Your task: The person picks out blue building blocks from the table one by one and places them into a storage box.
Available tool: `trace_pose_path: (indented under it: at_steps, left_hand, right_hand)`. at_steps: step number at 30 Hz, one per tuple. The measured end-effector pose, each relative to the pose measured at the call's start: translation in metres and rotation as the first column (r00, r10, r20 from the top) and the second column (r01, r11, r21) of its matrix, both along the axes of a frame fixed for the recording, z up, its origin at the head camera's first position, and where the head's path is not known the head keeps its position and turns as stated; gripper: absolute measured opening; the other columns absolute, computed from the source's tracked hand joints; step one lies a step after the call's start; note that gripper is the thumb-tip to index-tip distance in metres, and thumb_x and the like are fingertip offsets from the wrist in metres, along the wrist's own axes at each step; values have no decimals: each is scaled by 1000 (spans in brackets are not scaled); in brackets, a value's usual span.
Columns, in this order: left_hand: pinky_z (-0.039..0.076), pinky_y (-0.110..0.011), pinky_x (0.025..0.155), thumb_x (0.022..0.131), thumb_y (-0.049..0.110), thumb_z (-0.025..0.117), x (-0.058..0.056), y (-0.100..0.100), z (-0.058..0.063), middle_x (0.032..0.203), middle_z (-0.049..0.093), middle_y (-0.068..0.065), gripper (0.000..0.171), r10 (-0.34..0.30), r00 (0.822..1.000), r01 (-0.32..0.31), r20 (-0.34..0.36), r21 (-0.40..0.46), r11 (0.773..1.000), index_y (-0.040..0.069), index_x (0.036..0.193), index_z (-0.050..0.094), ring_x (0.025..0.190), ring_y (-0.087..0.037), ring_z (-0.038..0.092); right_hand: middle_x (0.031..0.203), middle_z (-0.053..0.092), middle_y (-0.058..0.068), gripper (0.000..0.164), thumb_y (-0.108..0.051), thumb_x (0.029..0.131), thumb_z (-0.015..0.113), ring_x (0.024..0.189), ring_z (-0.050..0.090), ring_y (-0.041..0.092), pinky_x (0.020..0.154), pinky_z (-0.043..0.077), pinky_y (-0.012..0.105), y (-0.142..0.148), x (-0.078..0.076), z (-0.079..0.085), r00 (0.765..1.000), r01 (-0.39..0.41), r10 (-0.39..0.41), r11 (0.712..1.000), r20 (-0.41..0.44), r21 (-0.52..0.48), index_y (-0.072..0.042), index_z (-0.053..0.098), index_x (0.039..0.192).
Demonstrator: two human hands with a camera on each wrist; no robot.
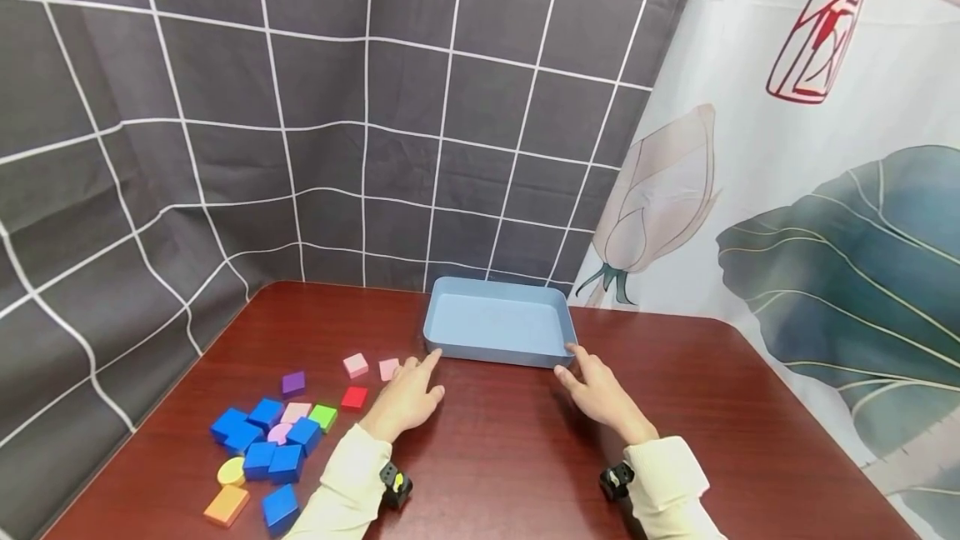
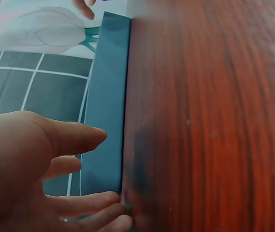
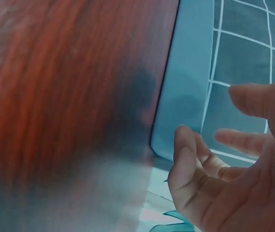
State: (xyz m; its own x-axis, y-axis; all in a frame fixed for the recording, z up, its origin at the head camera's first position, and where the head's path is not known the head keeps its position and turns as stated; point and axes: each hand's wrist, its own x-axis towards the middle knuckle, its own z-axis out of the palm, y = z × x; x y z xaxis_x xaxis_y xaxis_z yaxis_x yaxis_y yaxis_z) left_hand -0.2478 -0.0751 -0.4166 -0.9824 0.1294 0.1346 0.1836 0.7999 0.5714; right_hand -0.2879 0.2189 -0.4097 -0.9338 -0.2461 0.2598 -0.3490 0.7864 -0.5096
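A shallow light-blue tray (image 1: pixel 501 354) stands near the back edge of the table, with nothing in it. My left hand (image 1: pixel 407 397) is at its near left corner, fingers extended and the index fingertip right at the corner. In the left wrist view the thumb of the left hand (image 2: pixel 26 164) points along the tray's front wall (image 2: pixel 106 106). My right hand (image 1: pixel 598 390) is at the near right corner, its index fingertip at the rim. The right wrist view shows the right hand (image 3: pixel 234 179) with loosely bent fingers beside the tray's end (image 3: pixel 180 116); neither hand grips anything.
Left of my left arm lie several blue blocks (image 1: pixel 260 460), an orange block (image 1: pixel 227 506), a yellow round piece (image 1: pixel 232 472), a green block (image 1: pixel 323 417), a red block (image 1: pixel 354 398), a purple block (image 1: pixel 293 383) and pink blocks (image 1: pixel 356 365). A grey checked curtain (image 1: pixel 405 148) hangs behind the table.
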Motion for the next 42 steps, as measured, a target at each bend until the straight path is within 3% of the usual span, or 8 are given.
trace_pose_path:
  at_steps: [5, 7, 12, 16, 25, 31, 37, 42]
  left_hand:
    - [47, -52, 79, 83, 16, 63, -1, 0, -2, 117, 49, -23, 62, 10, 999, -11, -54, -21, 1000, 12, 139, 38, 100, -36, 47]
    - [47, -51, 78, 82, 17, 64, -2, 1, -2, 116, 49, -23, 65, 10, 999, -12, -53, -41, 999, 13, 140, 36, 98, -35, 47]
    - [44, -51, 80, 81, 21, 66, -5, 5, -1, 123, 45, -24, 71, 26, 1000, -24, 15, -87, 996, 18, 143, 32, 99, -35, 43]
    - [41, -50, 79, 80, 23, 66, -6, 6, -3, 122, 44, -25, 72, 53, 998, -49, 41, -102, 994, 20, 143, 31, 99, -36, 39]
    - [41, -49, 77, 80, 21, 66, -6, 8, -1, 117, 44, -25, 67, 64, 998, -63, 12, -75, 995, 17, 139, 36, 100, -37, 38]
    - [42, -47, 75, 80, 21, 66, -5, 7, 2, 114, 43, -24, 66, 72, 997, -71, 6, -86, 994, 17, 139, 37, 99, -36, 36]
    - [36, -42, 74, 80, 19, 65, -4, 5, 6, 108, 39, -21, 55, 75, 996, -81, -50, -119, 990, 15, 132, 47, 99, -34, 34]
    - [35, -45, 76, 81, 18, 64, -2, 4, 10, 111, 38, -22, 41, 61, 993, -73, -103, -117, 990, 13, 121, 56, 102, -36, 34]
  right_hand:
    - [82, 53, 4, 50, -21, 89, 58, 80, 53, 18, 79, 43, 39, -2, -2, -3, 1000, -5, 4, 1000, 16, 15, 2, 43, 131]
    - [91, 55, 10, 52, -22, 89, 58, 89, 54, 24, 84, 42, 42, -2, -2, -3, 1000, -1, 1, 1000, 29, 27, 1, 42, 133]
    - [108, 54, 18, 54, -25, 89, 57, 100, 52, 29, 89, 40, 46, -3, -2, -3, 995, -2, 0, 1000, 97, 23, -2, 41, 135]
    - [109, 54, 16, 54, -28, 89, 58, 98, 53, 26, 89, 41, 45, -4, 0, -4, 990, -2, -1, 1000, 140, 21, -4, 42, 134]
    - [83, 55, 2, 33, -30, 88, 60, 74, 51, 14, 70, 42, 33, -3, 3, 3, 985, -22, 29, 999, 170, -45, -9, 54, 113]
    - [70, 53, 1, 19, -29, 89, 59, 66, 49, 13, 62, 40, 29, -1, 3, 7, 975, -59, 75, 995, 210, -82, -13, 56, 99]
    - [66, 49, 2, 19, -30, 90, 58, 62, 48, 15, 57, 39, 29, 3, 5, 7, 969, -88, 108, 991, 224, -97, -12, 57, 94]
    - [63, 50, 0, 21, -31, 90, 57, 59, 48, 12, 56, 40, 27, 6, 7, 10, 972, -69, 82, 995, 221, -69, -11, 57, 83]
